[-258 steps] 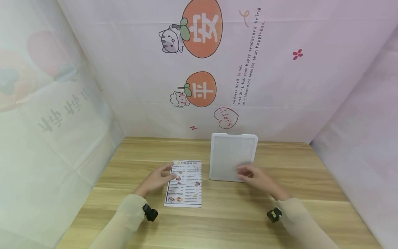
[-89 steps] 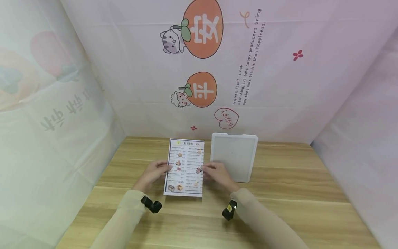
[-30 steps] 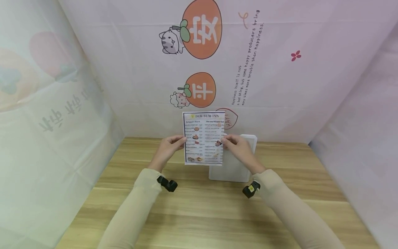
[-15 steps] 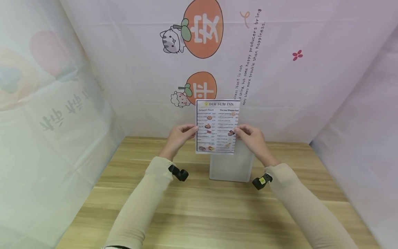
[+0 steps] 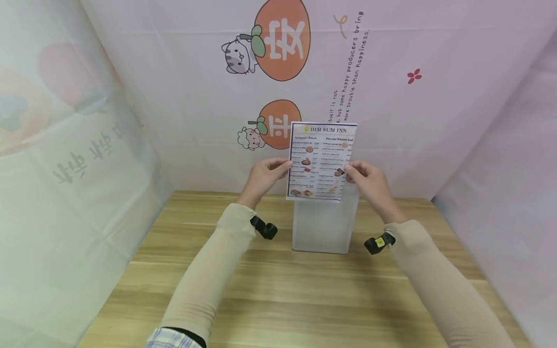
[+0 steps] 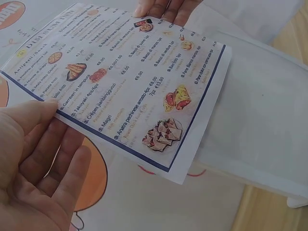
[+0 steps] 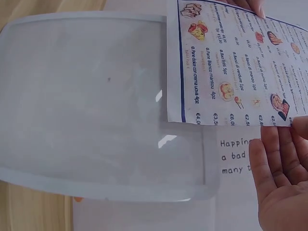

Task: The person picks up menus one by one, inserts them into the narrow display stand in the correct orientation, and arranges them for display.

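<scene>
Between both hands is a printed paper menu (image 5: 321, 162) headed "DIM SUM INN". The left hand (image 5: 266, 178) pinches its left edge and the right hand (image 5: 370, 183) pinches its right edge. Behind and below the menu stands a white-framed display holder (image 5: 324, 227) with a translucent panel; the paper hides its top in the head view. In the right wrist view the holder (image 7: 91, 101) shows bare, with the menu (image 7: 231, 62) over one end. The left wrist view has the left thumb lying on the menu (image 6: 120, 82) and the other fingers beneath it.
The wooden table (image 5: 278, 299) runs forward to a printed cloth backdrop (image 5: 196, 96). Cloth walls stand at the left (image 5: 87, 203) and right (image 5: 500, 193). A small black camera sits on the left wrist (image 5: 264, 227) and another on the right wrist (image 5: 379, 242).
The menu lay on the table beside the holder at first. Both hands have lifted it and carried it up and to the right, before the holder's upper part. The holder has stayed put.
</scene>
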### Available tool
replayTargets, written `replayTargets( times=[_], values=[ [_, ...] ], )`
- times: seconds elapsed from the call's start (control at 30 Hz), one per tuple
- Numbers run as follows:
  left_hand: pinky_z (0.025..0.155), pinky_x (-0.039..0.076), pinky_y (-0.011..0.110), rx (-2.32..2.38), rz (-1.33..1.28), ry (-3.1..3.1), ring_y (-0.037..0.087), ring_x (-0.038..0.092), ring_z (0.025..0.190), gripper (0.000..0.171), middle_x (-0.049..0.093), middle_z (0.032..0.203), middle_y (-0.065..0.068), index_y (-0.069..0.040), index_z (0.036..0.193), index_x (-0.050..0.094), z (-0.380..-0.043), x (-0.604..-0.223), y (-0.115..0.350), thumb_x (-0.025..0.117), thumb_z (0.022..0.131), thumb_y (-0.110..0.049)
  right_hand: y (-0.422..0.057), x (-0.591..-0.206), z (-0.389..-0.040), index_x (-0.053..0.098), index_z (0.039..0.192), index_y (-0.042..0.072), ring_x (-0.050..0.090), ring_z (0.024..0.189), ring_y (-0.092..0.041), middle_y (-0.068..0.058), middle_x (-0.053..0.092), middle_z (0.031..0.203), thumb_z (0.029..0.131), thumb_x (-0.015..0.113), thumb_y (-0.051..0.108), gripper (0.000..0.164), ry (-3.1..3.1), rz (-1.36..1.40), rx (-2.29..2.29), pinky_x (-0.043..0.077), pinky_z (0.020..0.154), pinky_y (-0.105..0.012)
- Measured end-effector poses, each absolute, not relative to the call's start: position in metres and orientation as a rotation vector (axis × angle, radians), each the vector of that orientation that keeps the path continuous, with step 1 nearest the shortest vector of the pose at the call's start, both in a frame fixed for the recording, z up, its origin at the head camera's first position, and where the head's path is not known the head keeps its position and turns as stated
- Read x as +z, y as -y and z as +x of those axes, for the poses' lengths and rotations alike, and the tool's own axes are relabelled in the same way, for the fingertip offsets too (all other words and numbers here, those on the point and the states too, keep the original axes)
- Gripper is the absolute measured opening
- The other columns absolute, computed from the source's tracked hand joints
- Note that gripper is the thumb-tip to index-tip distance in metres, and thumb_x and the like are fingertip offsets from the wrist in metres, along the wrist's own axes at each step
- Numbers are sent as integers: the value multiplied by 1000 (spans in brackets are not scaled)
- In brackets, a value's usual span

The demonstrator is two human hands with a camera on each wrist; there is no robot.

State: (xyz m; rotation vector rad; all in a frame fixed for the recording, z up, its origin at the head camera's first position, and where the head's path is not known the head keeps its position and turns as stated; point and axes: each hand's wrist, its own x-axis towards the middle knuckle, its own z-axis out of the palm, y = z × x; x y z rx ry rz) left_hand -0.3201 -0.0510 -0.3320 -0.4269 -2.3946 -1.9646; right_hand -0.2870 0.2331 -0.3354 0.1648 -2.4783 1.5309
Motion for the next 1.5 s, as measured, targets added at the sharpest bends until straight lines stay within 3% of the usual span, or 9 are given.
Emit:
replayTargets(
  times=[0.37,0.97,1.3,1.5],
  values=[
    [95,53,32,-1949,-437,2370,11,67,102,35,72,110,-5,-14,119,73,-327,-314,33,70,95,-40,-248,-316,-288,60,125,6,59,106,-21,-10,63,122,101,53,50,51,2463,157,1499,44,103,-45],
    [89,53,26,-1897,-450,2353,8,66,99,32,72,107,-9,-19,117,74,-333,-300,14,71,94,-40,-261,-298,-292,59,130,6,59,111,-22,-11,62,125,102,52,50,53,2437,108,1478,41,107,-51],
    [89,54,31,-1899,-475,2353,19,66,104,32,72,105,-8,-18,117,74,-336,-303,11,70,94,-40,-264,-296,-292,59,127,5,59,106,-18,-10,62,124,102,53,48,50,2436,115,1453,44,105,-47],
    [91,53,33,-1916,-488,2350,18,66,103,33,72,104,-8,-18,118,74,-338,-305,11,70,94,-41,-265,-296,-291,59,128,4,60,106,-17,-10,62,124,102,54,47,50,2430,117,1459,45,104,-45]
  ],
)
